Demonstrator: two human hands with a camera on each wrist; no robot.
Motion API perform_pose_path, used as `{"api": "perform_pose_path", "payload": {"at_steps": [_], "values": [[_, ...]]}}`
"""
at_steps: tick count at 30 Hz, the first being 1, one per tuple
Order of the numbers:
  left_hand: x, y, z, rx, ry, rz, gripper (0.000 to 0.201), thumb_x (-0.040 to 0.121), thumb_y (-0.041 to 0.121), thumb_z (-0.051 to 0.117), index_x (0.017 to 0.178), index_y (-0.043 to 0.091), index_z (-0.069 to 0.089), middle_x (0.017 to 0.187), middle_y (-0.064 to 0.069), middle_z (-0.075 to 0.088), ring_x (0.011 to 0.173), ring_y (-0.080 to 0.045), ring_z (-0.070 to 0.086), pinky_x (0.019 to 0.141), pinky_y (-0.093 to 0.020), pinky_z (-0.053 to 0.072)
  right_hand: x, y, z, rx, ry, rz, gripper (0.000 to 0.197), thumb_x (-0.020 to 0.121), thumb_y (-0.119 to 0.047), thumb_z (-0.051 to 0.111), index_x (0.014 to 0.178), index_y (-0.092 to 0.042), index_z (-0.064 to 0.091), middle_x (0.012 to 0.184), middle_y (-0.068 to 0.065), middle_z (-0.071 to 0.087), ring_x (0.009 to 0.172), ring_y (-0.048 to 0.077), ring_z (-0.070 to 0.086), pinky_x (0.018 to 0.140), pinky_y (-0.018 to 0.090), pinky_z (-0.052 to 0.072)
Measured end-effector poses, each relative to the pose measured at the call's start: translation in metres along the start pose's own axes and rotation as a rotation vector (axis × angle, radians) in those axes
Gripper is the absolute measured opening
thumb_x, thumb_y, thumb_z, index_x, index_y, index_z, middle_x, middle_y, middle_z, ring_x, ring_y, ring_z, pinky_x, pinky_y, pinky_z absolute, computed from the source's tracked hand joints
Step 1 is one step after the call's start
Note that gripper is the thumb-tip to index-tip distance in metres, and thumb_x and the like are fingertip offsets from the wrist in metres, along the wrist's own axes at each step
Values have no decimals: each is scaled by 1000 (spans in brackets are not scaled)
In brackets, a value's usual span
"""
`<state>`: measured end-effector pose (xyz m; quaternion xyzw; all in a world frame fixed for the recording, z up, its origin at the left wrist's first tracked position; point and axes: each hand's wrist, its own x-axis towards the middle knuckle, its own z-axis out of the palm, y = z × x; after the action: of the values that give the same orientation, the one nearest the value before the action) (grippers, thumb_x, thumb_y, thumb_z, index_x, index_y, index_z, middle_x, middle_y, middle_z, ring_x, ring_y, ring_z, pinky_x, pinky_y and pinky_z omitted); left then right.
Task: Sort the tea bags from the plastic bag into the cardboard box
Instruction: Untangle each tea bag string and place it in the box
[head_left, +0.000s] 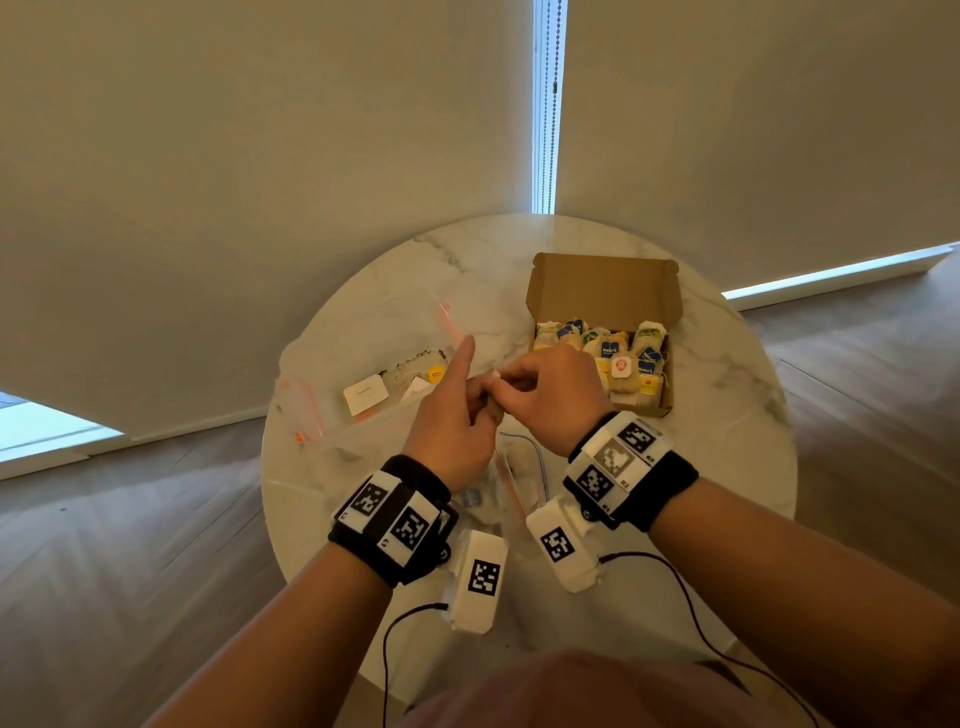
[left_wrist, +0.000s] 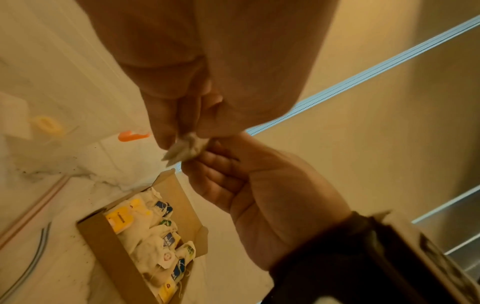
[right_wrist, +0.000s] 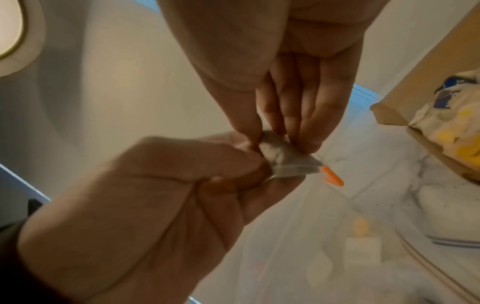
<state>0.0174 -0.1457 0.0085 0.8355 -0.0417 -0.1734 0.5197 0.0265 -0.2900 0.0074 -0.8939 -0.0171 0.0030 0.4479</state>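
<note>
Both hands, left (head_left: 457, 426) and right (head_left: 540, 395), pinch one tea bag (right_wrist: 285, 162) at frame centre (box (head_left: 602, 291) upper right).

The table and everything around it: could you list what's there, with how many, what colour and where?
table: one, white marble, round, under everything
box: one, brown cardboard, lid open, far right of the table
tea bags in box: many, exact count unclear, pale with blue, yellow, green and orange tags
plastic bag: one, clear with orange zip, left of the table, a few tags and bags inside
held tea bag: one, pale grey, pinched between both hands above the table
blinds: pale, behind the table
floor: wood, around the table
wrist cameras: two, white, on black bands
left hand: pinches the held tea bag
right hand: pinches the held tea bag
</note>
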Motion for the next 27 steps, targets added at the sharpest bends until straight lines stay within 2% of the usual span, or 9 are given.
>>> {"api": "perform_pose_path", "payload": {"at_steps": [3, 6, 9, 12, 15, 18, 21, 24, 27], "values": [[0, 5, -1, -5, -33, 29, 71, 94, -9, 47, 154, 20, 23, 134, 5, 56, 127, -4, 52, 106, -20, 41, 3, 6, -5, 6, 49, 25, 16, 86, -19, 63, 82, -15, 77, 65, -5, 70, 62, 9, 65, 61, 25, 51], [4, 8, -2, 89, 117, 88, 37, 94, 5, 60, 126, 22, 59, 108, 12, 65, 103, -3, 64, 88, -19, 50, 6, 14, -17, 38, 4, -6, 11, 85, -16, 65, 84, -15, 76, 65, -14, 63, 61, 3, 60, 60, 19, 46], [9, 5, -4, 139, 199, 104, 5, 90, 21, 69, 92, 22, 74, 84, 13, 70, 79, -2, 64, 73, -21, 52, 3, 17, -25, 61, -35, -95, 9, 86, -24, 70, 86, -20, 78, 73, -17, 64, 66, 3, 61, 60, 17, 46], [12, 4, -2, 131, 188, 100, 5, 89, 23, 71, 87, 21, 75, 83, 12, 71, 76, -1, 62, 69, -15, 50, -2, 20, -26, 74, -1, -149, 11, 83, -31, 74, 84, -20, 77, 74, -16, 63, 68, 4, 59, 58, 13, 42], [15, 4, 0, 109, 154, 87, 3, 89, 22, 71, 90, 22, 74, 89, 13, 70, 78, 0, 63, 67, -10, 48, 2, 33, -30, 77, -7, -131, 5, 82, -23, 75, 81, -18, 75, 72, -13, 66, 66, 2, 59, 59, 12, 44], [18, -1, -5, 84, 139, 48, 7, 90, 21, 69, 96, 24, 71, 97, 12, 69, 85, -5, 65, 76, -20, 52, 18, 67, -46, -5, 53, 34, 2, 85, -16, 72, 87, -15, 73, 75, -9, 66, 66, 0, 57, 68, 17, 49], [19, -11, -13, 48, 136, 13, 14, 90, 16, 69, 88, 29, 70, 96, 11, 70, 85, -11, 66, 79, -27, 53, 34, 112, -64, -147, 140, 248, 7, 86, -15, 70, 92, -10, 73, 82, 1, 66, 74, 13, 58, 70, 23, 44], [17, -20, -19, 23, 147, -26, 20, 90, 11, 68, 84, 30, 71, 93, 9, 71, 81, -15, 67, 74, -27, 53, 44, 145, -68, -294, 77, 366, 9, 85, -14, 72, 92, -10, 72, 86, 4, 67, 79, 16, 59, 72, 24, 44], [16, -25, -22, 17, 166, -43, 20, 89, 9, 68, 84, 28, 72, 91, 7, 72, 79, -16, 67, 71, -28, 53, 51, 158, -58, -230, -28, 396, 11, 84, -12, 72, 94, -9, 71, 85, 6, 68, 77, 18, 63, 75, 29, 52]]}}
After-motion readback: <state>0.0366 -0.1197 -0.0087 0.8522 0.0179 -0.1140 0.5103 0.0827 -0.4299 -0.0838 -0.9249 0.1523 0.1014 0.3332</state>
